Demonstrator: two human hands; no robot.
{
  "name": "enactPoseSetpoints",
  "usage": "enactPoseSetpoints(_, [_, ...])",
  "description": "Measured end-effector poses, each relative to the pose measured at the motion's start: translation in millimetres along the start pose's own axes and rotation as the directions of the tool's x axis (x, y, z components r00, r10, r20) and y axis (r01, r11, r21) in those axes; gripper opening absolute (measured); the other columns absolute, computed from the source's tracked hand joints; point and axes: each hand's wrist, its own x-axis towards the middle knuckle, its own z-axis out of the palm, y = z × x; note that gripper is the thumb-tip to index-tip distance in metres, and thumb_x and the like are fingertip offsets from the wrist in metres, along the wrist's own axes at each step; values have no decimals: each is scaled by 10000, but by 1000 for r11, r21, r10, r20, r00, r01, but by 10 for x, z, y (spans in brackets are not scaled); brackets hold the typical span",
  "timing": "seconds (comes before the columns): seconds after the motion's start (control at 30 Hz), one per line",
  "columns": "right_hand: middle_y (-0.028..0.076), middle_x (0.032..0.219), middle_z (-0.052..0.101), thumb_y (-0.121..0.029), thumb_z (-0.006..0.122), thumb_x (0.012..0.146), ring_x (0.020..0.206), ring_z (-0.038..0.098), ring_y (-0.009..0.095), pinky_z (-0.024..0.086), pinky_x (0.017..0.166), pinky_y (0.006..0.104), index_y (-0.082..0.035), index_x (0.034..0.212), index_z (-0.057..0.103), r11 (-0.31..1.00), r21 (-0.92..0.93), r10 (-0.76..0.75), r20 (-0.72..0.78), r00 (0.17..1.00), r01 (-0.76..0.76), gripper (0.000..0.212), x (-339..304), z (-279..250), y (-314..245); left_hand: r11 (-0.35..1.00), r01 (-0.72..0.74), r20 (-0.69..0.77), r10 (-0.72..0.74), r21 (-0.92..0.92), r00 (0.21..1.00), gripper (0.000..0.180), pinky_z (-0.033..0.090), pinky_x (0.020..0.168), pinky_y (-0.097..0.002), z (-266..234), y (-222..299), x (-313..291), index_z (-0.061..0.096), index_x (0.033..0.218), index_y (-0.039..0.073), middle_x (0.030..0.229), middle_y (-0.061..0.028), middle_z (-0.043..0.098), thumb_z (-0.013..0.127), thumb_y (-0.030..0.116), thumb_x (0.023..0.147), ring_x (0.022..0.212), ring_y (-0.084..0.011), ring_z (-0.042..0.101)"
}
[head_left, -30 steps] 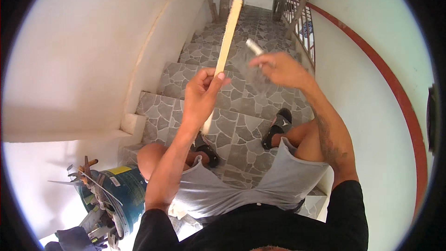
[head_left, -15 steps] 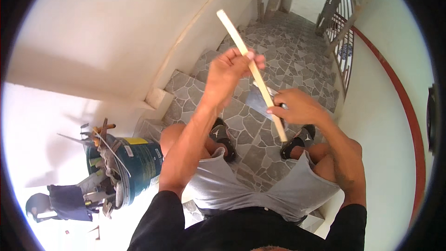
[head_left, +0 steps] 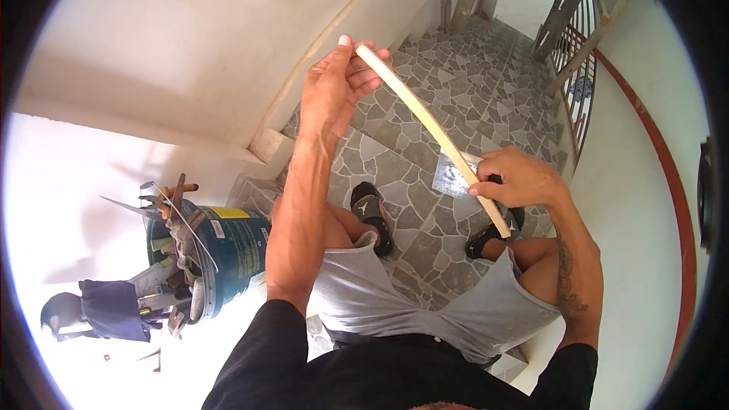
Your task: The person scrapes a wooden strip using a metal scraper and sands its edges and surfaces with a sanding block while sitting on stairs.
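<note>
A long, pale wooden strip (head_left: 433, 123) slants across the view in front of me, from upper left to lower right. My left hand (head_left: 334, 87) is at its far end, thumb raised off the wood and fingers spread behind the tip, touching or nearly touching it. Lower down, my right hand (head_left: 518, 176) grips the strip between thumb and fingers. That same hand also holds a wide putty knife (head_left: 453, 176), whose flat grey metal blade sticks out to the left behind the strip. Its handle is mostly hidden by the fingers.
A dark green bucket (head_left: 241, 254) stuffed with hand tools stands at my left. Dark cloth (head_left: 114, 310) lies beside it. Grey stone-pattern steps (head_left: 414, 220) lie under my feet. A metal railing (head_left: 581, 91) and wooden posts (head_left: 562, 19) stand at the far right.
My left hand has slid from the strip's upper part to its far end, loosening its pinch. The right hand, strip and putty knife have shifted a little to the right.
</note>
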Motion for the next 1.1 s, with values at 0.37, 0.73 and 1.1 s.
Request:
enactPoseSetpoints(0.37, [134,726,599,-258,718,846,662,591,307,435,597,434,-2,735,646,992,-79,88,-72,993,-94,289,-20,58,27,965,-127,18,126,232,992,265,578,761,-266,66,-36,-48,638,1137,-19,984,-120,725,684,156,943,851,-139,693])
enactPoseSetpoints(0.73, [148,829,623,-318,694,834,743,625,344,478,681,464,-24,791,638,886,-384,151,-296,943,-262,302,6,173,-3,970,-115,63,104,213,993,328,573,885,-343,63,-53,-40,565,1252,-72,1163,-212,667,477,169,1046,1034,-286,690])
enactPoseSetpoints(1.1, [135,825,617,-393,726,828,760,619,334,484,685,457,-10,823,674,920,-337,125,-235,964,-202,386,32,151,-57,990,-132,41,130,55,991,373,582,889,-343,84,-80,-18,539,1251,-82,1169,-231,637,563,207,1016,1068,-312,674])
